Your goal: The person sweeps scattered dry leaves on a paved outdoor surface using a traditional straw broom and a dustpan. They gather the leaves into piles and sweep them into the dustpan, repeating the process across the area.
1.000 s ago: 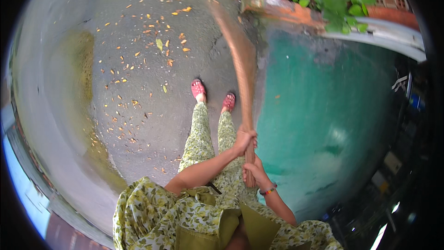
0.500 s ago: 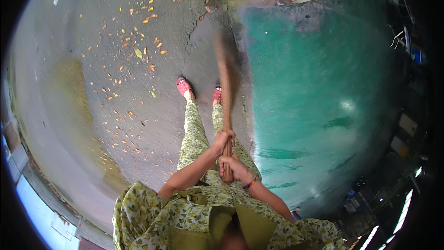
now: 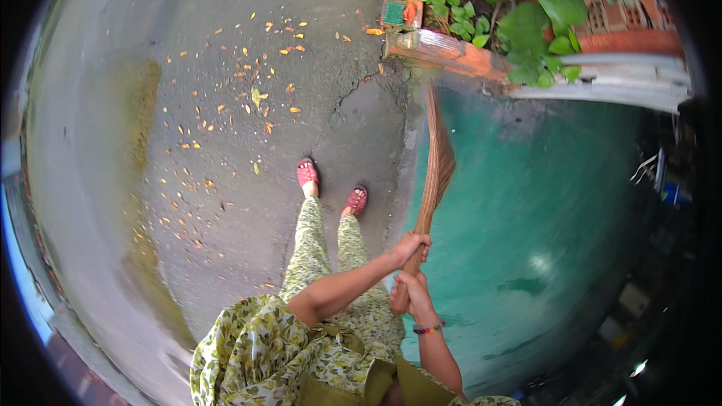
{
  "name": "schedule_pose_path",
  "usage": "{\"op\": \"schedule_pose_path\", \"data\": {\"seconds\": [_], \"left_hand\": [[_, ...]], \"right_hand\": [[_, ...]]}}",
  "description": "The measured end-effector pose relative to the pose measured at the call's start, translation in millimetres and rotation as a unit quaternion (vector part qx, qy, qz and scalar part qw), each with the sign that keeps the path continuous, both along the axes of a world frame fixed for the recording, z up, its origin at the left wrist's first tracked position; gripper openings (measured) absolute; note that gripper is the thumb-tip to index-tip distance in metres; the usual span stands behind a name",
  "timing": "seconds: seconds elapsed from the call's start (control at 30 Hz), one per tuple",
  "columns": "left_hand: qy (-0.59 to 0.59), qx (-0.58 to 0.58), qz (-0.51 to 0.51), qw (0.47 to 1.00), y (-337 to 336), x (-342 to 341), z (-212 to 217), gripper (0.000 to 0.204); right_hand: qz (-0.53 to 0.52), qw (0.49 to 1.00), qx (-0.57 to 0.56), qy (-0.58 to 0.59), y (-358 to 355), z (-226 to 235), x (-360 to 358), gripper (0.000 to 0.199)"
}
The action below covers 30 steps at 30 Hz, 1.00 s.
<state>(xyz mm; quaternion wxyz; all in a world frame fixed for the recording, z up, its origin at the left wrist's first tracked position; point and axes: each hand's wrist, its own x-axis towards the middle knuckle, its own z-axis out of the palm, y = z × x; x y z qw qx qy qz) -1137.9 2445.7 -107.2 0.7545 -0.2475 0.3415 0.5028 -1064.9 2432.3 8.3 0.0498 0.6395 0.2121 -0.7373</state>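
Note:
A long brown straw broom (image 3: 438, 154) slants up and slightly right in front of me, its bristle end reaching toward the brick edge. Higher on its handle, my left hand (image 3: 411, 247) is closed round it. My right hand (image 3: 413, 293), with a bracelet at the wrist, grips the handle's lower end. The bristles fan out over the green floor (image 3: 519, 188) beside its border with the grey pavement (image 3: 248, 143).
A brick-edged planter (image 3: 451, 53) with green leaves stands at the top right. Small yellow leaves (image 3: 257, 98) lie scattered over the wet pavement at left. My feet in red sandals (image 3: 356, 200) stand on the pavement. Dark clutter lines the far right.
Both hands and the broom have moved right, its bristle end now over the green floor. My right foot has shifted, and the view now takes in more of the planter.

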Motion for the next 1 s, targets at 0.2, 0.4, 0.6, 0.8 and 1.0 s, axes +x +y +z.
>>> {"op": "schedule_pose_path", "data": {"seconds": [0.2, 0.4, 0.6, 0.8, 1.0], "left_hand": [[-0.036, -0.031, 0.104, 0.993, -50, -120, -124, 0.013], [0.189, -0.158, 0.243, 0.938, -63, -198, -49, 0.008], [0.114, -0.100, 0.149, 0.977, -70, -148, -18, 0.027], [-0.021, -0.048, 0.096, 0.994, -42, -163, -81, 0.010], [0.161, -0.153, 0.153, 0.963, -47, -115, -26, 0.037]], "right_hand": [[0.175, 0.980, -0.062, 0.064, -7, -99, -127, 0.011], [0.270, 0.947, -0.078, 0.155, 13, -88, -161, 0.012], [0.157, 0.986, -0.023, 0.056, -29, -19, -138, 0.021], [0.175, 0.984, -0.040, 0.011, -4, -63, -178, 0.014], [0.187, 0.978, -0.082, 0.042, 5, -43, -93, 0.016]]}}
